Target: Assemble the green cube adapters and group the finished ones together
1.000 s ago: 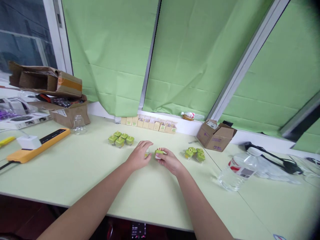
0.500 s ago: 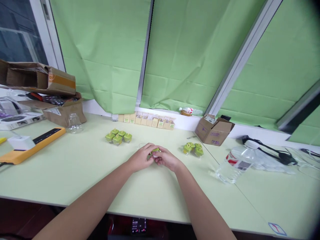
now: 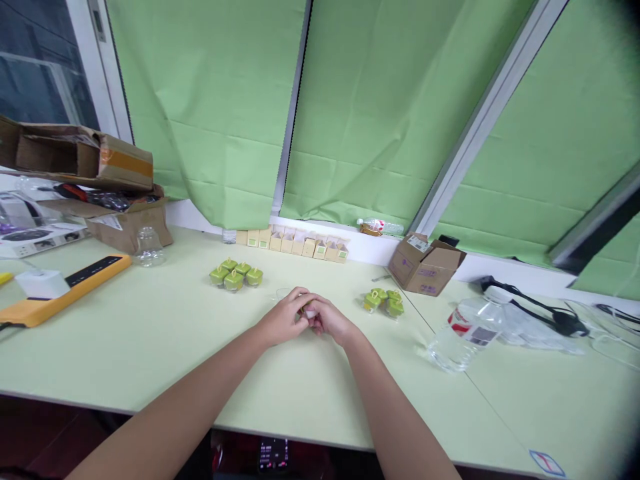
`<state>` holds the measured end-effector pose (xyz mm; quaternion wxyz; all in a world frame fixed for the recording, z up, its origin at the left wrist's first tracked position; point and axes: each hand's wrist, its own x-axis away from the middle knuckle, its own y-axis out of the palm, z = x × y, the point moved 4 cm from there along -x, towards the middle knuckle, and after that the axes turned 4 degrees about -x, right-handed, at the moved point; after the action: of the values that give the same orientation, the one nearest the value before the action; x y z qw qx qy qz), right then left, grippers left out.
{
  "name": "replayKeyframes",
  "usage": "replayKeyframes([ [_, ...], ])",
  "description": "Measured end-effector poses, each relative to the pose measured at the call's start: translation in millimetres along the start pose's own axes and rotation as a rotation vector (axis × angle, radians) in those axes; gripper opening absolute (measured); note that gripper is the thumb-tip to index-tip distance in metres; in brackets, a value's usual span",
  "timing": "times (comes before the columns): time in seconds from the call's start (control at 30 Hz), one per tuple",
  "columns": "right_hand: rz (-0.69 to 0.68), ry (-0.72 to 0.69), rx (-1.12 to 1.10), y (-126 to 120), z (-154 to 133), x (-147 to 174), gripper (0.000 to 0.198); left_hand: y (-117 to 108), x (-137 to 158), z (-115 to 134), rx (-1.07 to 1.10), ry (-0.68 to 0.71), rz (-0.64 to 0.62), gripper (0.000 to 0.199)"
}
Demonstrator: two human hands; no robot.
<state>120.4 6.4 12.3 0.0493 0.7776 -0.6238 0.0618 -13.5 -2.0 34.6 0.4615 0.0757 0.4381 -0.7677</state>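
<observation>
Head view, hands at the centre of the pale green table. The left hand and the right hand meet fingertip to fingertip, both curled closed around one small green piece. Only a sliver of that piece shows between the fingers; its form cannot be made out. It sits just above the tabletop, at the middle of the table, and whether it touches the surface cannot be told.

From the hands, at 10 o'clock and near: a cluster of four green square-bodied caps, touching one another. At 2 o'clock and near: a second cluster of like green pieces. At 12 o'clock, against the window ledge: a row of small beige cartons, side by side. At 1 o'clock on the ledge: a small bottle lying on its side. At 2 o'clock, further back: an open cardboard box. At 3 o'clock, well apart: a clear plastic water bottle lying down, with a black cable beyond it.

At 9 o'clock, well apart: an orange power strip bearing a white adapter. Behind it: a small clear glass jar and stacked cardboard boxes. Green blinds cover the windows.
</observation>
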Motion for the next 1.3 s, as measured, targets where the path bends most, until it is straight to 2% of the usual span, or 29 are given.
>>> replayKeyframes([
  [0.2,0.039,0.033,0.037,-4,5,-4,0.023,1,0,-4,0.023,0.001,-0.003,0.055],
  [0.63,-0.018,-0.012,0.074,-2,3,-3,0.016,2,1,-7,0.041,-0.021,-0.002,0.052],
  [0.83,-0.017,0.033,0.057,-2,4,-4,0.016,3,-1,-5,0.063,0.009,-0.004,0.054],
  [1.07,-0.037,0.072,0.026,-7,8,-10,0.019,5,-5,-13,0.224,0.030,0.034,0.046],
  [1.3,-0.081,0.019,0.015,-12,12,-9,0.028,13,-2,-29,0.396,-0.079,0.008,0.041],
])
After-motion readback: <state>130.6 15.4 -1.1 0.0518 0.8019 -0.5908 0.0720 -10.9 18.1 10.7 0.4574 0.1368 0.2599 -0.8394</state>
